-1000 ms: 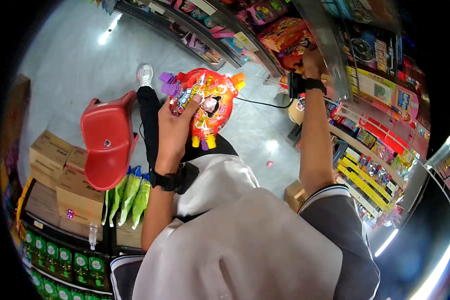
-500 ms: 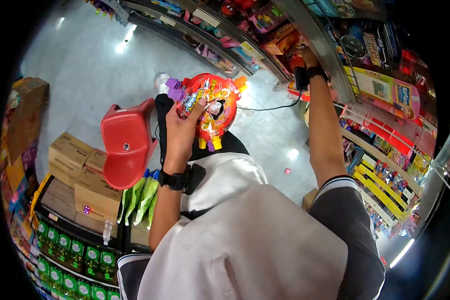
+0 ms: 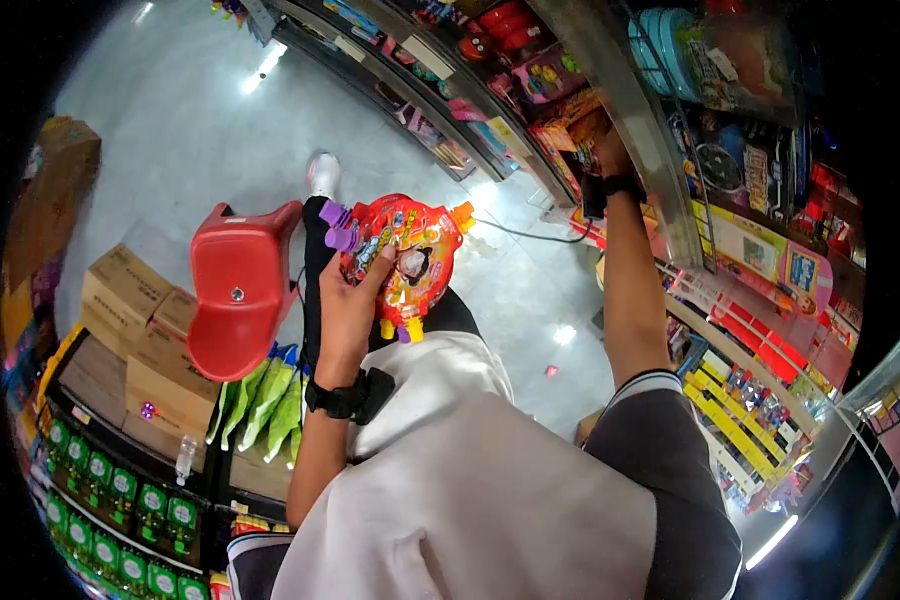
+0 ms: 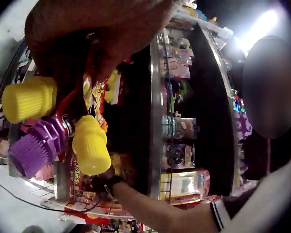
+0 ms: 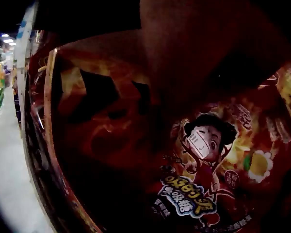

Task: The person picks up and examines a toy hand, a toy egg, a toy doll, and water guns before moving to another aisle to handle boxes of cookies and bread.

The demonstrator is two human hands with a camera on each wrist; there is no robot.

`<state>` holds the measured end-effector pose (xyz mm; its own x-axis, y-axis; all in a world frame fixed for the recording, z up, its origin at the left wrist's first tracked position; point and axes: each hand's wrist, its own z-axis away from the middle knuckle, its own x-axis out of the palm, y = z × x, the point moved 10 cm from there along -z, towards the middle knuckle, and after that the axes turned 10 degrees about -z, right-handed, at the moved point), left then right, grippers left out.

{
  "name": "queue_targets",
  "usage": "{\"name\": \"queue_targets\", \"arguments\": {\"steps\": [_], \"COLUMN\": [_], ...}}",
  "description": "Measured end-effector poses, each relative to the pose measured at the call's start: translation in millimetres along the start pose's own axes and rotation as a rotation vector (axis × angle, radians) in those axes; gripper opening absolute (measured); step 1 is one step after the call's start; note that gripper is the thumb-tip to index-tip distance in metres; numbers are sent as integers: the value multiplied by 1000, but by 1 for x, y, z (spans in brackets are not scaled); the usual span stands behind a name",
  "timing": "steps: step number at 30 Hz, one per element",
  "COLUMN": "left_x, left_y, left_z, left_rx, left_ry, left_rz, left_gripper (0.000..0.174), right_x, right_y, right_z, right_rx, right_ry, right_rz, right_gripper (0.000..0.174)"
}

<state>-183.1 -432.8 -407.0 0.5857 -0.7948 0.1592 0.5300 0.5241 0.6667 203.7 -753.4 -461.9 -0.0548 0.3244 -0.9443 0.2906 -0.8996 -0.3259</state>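
My left hand (image 3: 348, 315) grips a stack of round red candy pouches (image 3: 410, 258) with purple, orange and yellow caps sticking out around them. The thumb lies over the front pouch, beside its printed cartoon figure. In the left wrist view, two yellow caps (image 4: 29, 99) and a purple cap (image 4: 36, 149) stand out below that hand. My right hand (image 3: 610, 155) reaches into a red display box (image 3: 573, 122) on the shelf. In the right wrist view it darkly overlaps a red pouch (image 5: 208, 160) with a cartoon figure and price sticker; its fingers are lost in shadow.
A metal shelf upright (image 3: 620, 110) stands close beside the right forearm. On the floor side are a red plastic stool (image 3: 240, 270), cardboard boxes (image 3: 125, 290) and green bags (image 3: 260, 400). A black cable (image 3: 530, 232) hangs between the hands.
My left hand has brought the pouches a little nearer my body. The right hand stays inside the box on the shelf, while the head view has shifted slightly.
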Motion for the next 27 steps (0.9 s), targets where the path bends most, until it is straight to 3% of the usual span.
{"name": "queue_targets", "arguments": {"steps": [11,17,27], "left_x": [4,5,11], "left_y": [20,30,21], "left_z": [-9,-6,-15], "left_rx": [39,39,18], "left_ry": [-38,-21,-50], "left_rz": [13,-12,3], "left_gripper": [31,31,34], "right_x": [-20,1,-5], "right_y": [10,10,25], "right_z": [-5,2,14], "right_rx": [42,47,77], "right_ry": [-53,-41,0], "right_rz": [-29,-33,-57], "right_gripper": [27,25,23]}}
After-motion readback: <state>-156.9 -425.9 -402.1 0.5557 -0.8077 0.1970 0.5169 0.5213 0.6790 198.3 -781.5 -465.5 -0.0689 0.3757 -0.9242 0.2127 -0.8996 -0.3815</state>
